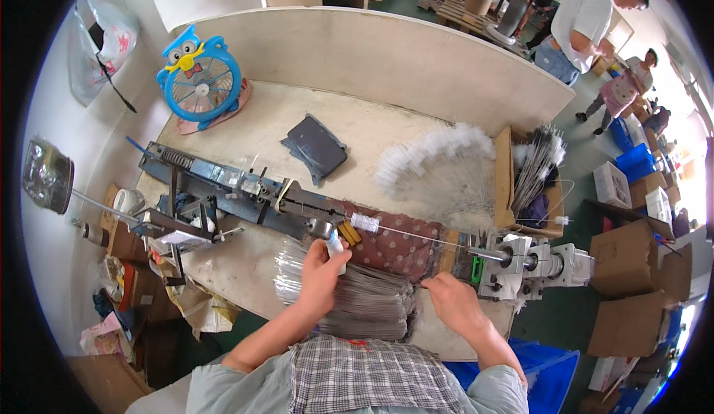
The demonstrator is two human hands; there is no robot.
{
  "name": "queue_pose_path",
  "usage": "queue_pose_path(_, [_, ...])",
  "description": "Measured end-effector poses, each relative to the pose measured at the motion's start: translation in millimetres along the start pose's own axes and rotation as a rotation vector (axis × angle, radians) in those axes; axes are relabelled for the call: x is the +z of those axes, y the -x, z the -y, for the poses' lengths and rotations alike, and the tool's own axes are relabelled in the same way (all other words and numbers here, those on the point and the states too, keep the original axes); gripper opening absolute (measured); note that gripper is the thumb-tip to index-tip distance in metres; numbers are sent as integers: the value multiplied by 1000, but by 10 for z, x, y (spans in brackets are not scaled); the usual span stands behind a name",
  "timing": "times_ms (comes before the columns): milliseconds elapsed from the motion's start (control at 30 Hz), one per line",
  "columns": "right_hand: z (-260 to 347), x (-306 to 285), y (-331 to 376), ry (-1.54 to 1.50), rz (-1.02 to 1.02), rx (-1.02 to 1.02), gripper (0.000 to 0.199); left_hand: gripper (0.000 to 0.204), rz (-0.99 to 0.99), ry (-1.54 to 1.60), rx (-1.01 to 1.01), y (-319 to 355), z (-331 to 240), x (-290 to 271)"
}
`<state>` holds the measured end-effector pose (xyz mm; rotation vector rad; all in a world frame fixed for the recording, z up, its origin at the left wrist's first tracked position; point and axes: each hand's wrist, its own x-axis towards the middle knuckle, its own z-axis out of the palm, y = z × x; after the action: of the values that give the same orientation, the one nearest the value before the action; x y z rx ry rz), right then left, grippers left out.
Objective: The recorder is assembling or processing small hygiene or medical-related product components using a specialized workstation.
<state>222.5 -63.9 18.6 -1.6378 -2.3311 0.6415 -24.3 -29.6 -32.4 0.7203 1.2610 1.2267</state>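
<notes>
My left hand (320, 274) is closed around the white handle (334, 244) of a lever with a round metal head. Beside that handle lie yellow blocks (349, 233). A white-bristled brush (364, 222) on a thin wire stretches from the long metal jig (253, 195) to the spindle (487, 253) of a machine at the right. My right hand (454, 304) is low over the table's near edge, fingertips pinched by the ends of a thick bundle of metal wires (372, 302). What those fingertips hold, if anything, is too small to make out.
Many white brushes (439, 161) lie fanned out beside a cardboard box (507, 176) of wire pieces. A dark flat pouch (315, 149) and a blue owl-shaped fan (201, 87) are farther back. A low partition (372, 50) edges the table. Other people stand beyond it at the right.
</notes>
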Motion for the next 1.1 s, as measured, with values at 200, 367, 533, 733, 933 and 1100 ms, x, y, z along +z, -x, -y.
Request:
queue_pose_path(200, [149, 25, -55, 28, -34, 46, 19, 25, 377, 1029, -548, 319, -908, 347])
queue_pose_path(367, [115, -216, -38, 212, -53, 20, 18, 49, 432, 919, -605, 95, -1086, -193])
queue_pose_path(533, [-40, -1013, 67, 349, -523, 45, 14, 61, 25, 605, -410, 288, -841, -237])
queue_pose_path(733, [26, -1085, -141, 167, -518, 2, 14, 20, 632, -317, 440, 27, -444, 579])
queue_pose_path(933, [-114, -810, -362, -18, -413, 52, 19, 18, 462, -1339, 953, -463, -73, 910])
queue_pose_path(1100, [-381, -694, -408, -9, -484, 37, 20, 13, 544, -1384, 1023, -589, -78, 955])
